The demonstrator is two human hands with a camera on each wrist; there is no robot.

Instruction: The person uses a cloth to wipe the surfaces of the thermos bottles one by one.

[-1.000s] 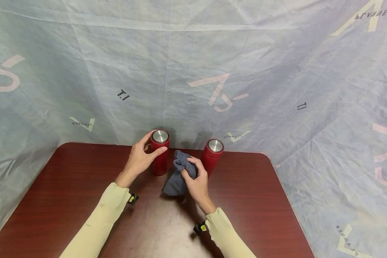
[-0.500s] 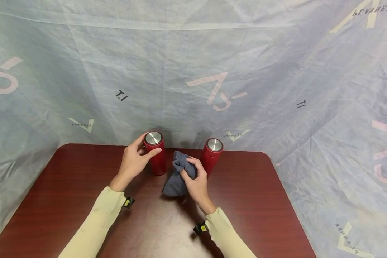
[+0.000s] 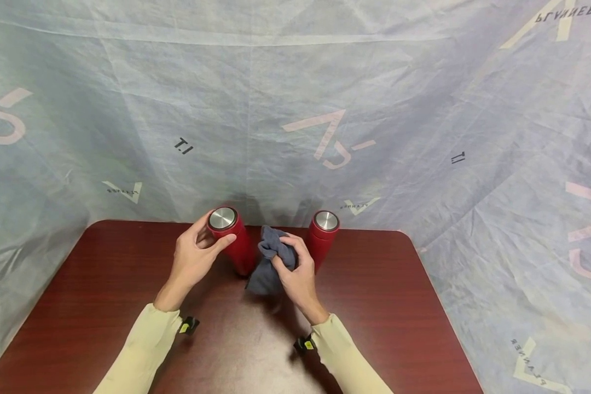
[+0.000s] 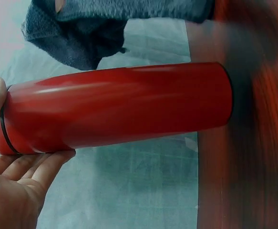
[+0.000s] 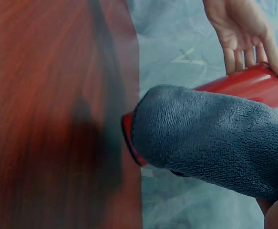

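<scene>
My left hand grips a red thermos flask near its steel-topped lid, thumb on one side and fingers on the other. The flask leans with its top to the left, and its base looks lifted off the table. In the left wrist view the flask stretches sideways, a shadow beyond its base. A bunched grey-blue cloth is pinched between the thumb and fingers of my right hand, close to the flask's right side. Seen from the right wrist, the cloth covers part of that flask.
Another red thermos flask stands upright just behind and right of my right hand. The reddish-brown wooden table ends at its back edge against a hanging grey printed fabric, which also closes off both sides.
My left hand has drawn the flask's top to the left and nearer me, tilting it, and the base has come up. My right hand and the cloth have shifted slightly left.
</scene>
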